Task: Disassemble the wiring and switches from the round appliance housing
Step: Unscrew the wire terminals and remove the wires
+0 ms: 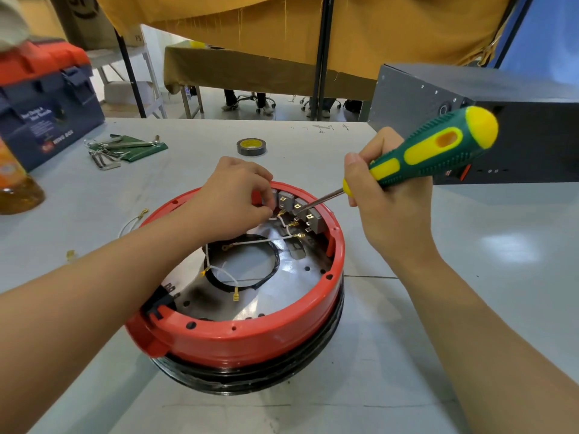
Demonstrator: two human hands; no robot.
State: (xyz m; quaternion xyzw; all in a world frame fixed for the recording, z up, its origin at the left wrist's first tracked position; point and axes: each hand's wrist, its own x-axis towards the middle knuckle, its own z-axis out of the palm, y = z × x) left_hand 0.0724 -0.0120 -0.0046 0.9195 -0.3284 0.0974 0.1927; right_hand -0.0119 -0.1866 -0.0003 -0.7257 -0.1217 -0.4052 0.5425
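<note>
- Round red plastic appliance housing (pixel 250 339) sits open side up on the pale grey table (pixel 470 277), near the middle, on a black ring base (pixel 282 371).
- Inside the housing: shiny metal plate (pixel 282 296) with a large round hole, scorched dark around the hole's edge.
- Row of grey block switches (pixel 293 205) stands along the far inner wall of the housing, brass terminals showing on their faces.
- Thin white wires (pixel 269 242) with brass spade connectors run from the switches across the plate; one connector (pixel 235 297) lies loose on the near side of the hole.
- Left hand (pixel 232 198) reaches over the far left rim, fingers curled in a pinch at the leftmost switch; exactly what the fingertips grip, switch or wire, cannot be told.
- Right hand (pixel 385 195) is wrapped round a green-and-yellow-handled screwdriver (pixel 438 151); the metal shaft slants down and left, tip touching a switch in the middle of the row.
- Loose white wire with a brass end (pixel 134 219) lies on the table just left of the housing.
- Far left: set of metal hex keys on a green holder (pixel 125 148); beyond it, blue toolbox with orange lid (pixel 47 98).
- Far centre: roll of dark tape with yellow core (pixel 250 147).
- Far right: black metal box (pixel 501 126).
- Left edge: amber plastic bottle (pixel 15 189), partly out of view.
</note>
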